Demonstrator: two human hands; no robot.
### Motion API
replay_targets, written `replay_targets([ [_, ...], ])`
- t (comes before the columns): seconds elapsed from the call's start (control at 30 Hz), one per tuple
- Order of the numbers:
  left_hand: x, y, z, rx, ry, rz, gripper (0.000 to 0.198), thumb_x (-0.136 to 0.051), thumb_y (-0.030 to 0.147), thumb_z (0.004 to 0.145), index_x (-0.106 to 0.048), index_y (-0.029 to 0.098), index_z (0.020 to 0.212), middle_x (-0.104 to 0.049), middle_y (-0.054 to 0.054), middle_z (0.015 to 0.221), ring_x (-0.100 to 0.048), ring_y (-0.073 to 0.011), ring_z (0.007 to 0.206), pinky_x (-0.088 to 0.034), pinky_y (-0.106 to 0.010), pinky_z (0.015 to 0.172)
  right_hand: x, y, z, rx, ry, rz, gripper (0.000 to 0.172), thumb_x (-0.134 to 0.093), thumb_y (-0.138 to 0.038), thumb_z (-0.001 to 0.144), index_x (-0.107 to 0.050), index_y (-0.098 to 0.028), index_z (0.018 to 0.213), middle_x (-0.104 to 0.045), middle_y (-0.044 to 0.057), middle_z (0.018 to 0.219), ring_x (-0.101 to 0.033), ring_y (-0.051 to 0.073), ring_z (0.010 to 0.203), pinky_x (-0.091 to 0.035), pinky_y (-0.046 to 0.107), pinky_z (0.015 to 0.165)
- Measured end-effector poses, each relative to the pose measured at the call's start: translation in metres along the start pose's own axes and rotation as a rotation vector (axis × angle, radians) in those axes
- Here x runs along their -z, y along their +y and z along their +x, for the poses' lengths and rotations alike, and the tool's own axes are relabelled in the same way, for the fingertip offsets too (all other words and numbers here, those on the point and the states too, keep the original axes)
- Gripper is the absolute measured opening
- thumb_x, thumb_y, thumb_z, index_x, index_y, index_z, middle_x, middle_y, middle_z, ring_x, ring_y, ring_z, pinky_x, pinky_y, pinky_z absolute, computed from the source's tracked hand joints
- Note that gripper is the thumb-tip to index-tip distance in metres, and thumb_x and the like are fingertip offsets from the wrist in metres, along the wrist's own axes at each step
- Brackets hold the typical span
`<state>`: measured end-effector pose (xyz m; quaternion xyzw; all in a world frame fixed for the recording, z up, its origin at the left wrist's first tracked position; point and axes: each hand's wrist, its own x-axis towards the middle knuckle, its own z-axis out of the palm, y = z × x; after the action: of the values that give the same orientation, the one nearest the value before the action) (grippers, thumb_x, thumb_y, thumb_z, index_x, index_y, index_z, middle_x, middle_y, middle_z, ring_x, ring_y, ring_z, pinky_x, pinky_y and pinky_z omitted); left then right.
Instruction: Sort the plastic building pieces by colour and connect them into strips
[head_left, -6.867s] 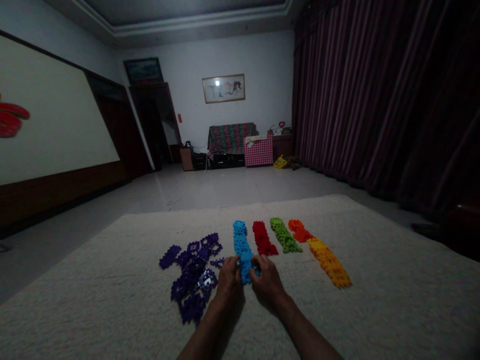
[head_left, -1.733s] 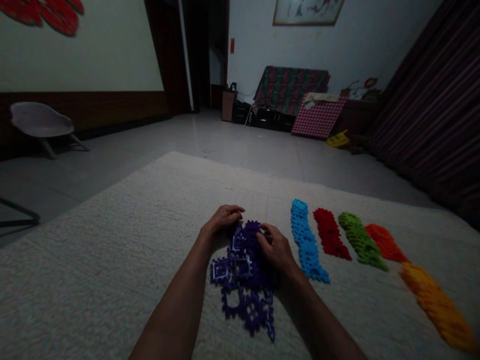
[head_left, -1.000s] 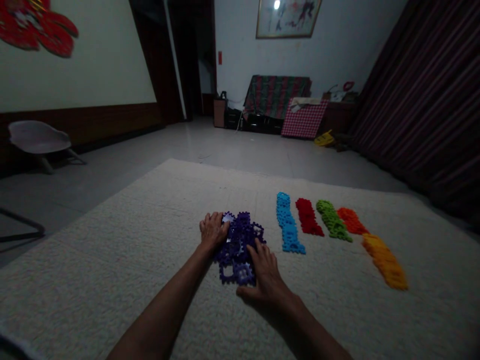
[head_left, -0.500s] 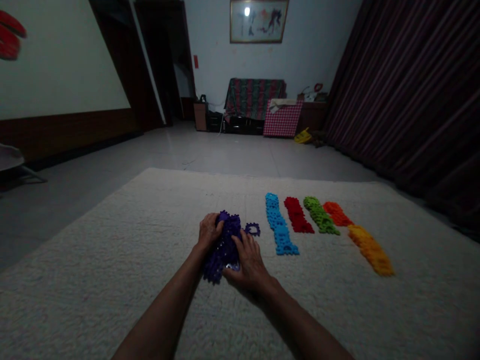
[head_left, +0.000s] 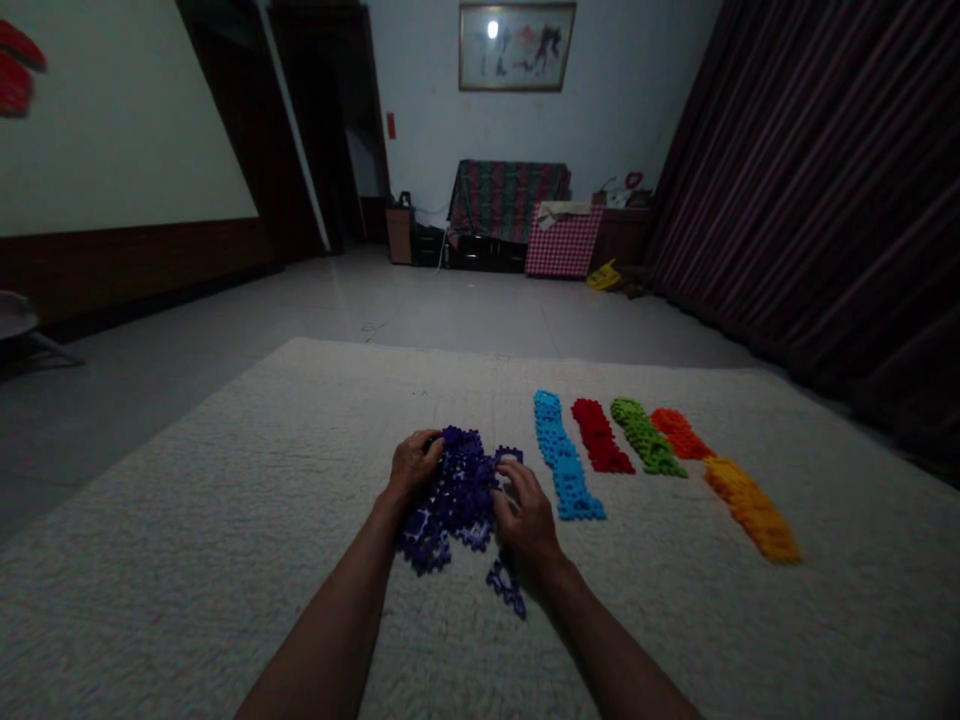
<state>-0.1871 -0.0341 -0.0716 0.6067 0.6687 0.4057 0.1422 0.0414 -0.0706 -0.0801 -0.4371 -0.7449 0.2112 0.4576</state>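
Broadly, cream mat (head_left: 225, 500): spread over the floor (head_left: 225, 310), its far edge seen
Purple heap (head_left: 457, 480): set on the mat between both hands; the step in hand is judged to be a gathering of its toothed pieces
Blue strip (head_left: 559, 455): laid to the right, apart from the heap, with a yellow strip (head_left: 752, 508), green strip (head_left: 643, 435), red strip (head_left: 601, 437) and orange strip (head_left: 681, 433) ranged beyond
Right hand (head_left: 527, 515): half open at the heap's right edge; whether a piece is pinched cannot be told
Left hand (head_left: 414, 465): partly curled against the left edge; whether anything is gripped cannot be told
Lower loose piece (head_left: 510, 592): left near the right wrist; a drawing-in is judged to be called for
Upper loose piece (head_left: 510, 450): seen at the right fingertips; a light touch is judged to be needed, lest the heap be scattered
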Motion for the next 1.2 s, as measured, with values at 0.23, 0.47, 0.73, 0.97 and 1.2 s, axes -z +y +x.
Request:
replay_targets([
  [0.23, -0.003, -0.002, 0.004, 0.039, 0.041, 0.050, 0.031, -0.050, 0.035, 0.088, -0.073, 0.021, 0.103, -0.074, -0.006, 0.110, -0.067, -0.0218, 0.105, -0.050, -0.035, 0.097, 0.002, 0.009, 0.004, -0.041, 0.055, -0.102, 0.040, -0.045, -0.017, 0.084, -0.063, -0.017, 0.120, -0.061, 0.014, 0.128, -0.053, 0.025, 0.124, -0.044, 0.047, 0.107],
  [0.47, -0.007, -0.007, 0.005, 0.026, 0.051, 0.040, 0.032, -0.049, 0.038, 0.086, -0.073, 0.022, 0.101, -0.074, -0.006, 0.108, -0.067, -0.0220, 0.103, -0.050, -0.034, 0.096, 0.041, 0.023, 0.010, -0.033, 0.233, -0.322, 0.044, -0.049, -0.024, 0.084, -0.056, -0.016, 0.127, -0.056, 0.015, 0.132, -0.049, 0.027, 0.127, -0.038, 0.050, 0.110],
  [0.73, -0.001, -0.003, 0.003, 0.054, 0.169, -0.045, 0.034, -0.048, 0.037, 0.085, -0.072, 0.020, 0.101, -0.073, -0.008, 0.108, -0.067, -0.0232, 0.102, -0.051, -0.036, 0.096, 0.068, 0.039, 0.015, -0.266, 0.211, -0.489, 0.070, -0.057, -0.044, 0.082, -0.041, -0.011, 0.141, -0.048, 0.022, 0.139, -0.044, 0.036, 0.130, -0.038, 0.053, 0.107],
  [0.97, -0.010, 0.053, 0.002, -0.168, 0.090, -0.091, 0.032, -0.047, 0.022, 0.083, -0.072, 0.020, 0.104, -0.074, -0.006, 0.109, -0.068, -0.0202, 0.102, -0.051, -0.034, 0.097, 0.086, 0.046, -0.021, -0.273, -0.059, -0.497, 0.088, -0.065, -0.044, 0.075, -0.027, -0.019, 0.151, -0.036, 0.018, 0.153, -0.034, 0.037, 0.140, -0.031, 0.058, 0.110],
  [1.2, -0.107, 0.129, -0.001, -0.061, -0.185, -0.066, 0.050, -0.044, 0.005, 0.081, -0.063, 0.015, 0.126, -0.070, -0.013, 0.118, -0.064, -0.0243, 0.110, -0.048, -0.037, 0.102, 0.086, 0.061, -0.023, -0.178, -0.115, -0.498, 0.089, -0.066, -0.041, 0.075, -0.026, -0.016, 0.151, -0.034, 0.021, 0.154, -0.030, 0.038, 0.143, -0.030, 0.058, 0.111],
])
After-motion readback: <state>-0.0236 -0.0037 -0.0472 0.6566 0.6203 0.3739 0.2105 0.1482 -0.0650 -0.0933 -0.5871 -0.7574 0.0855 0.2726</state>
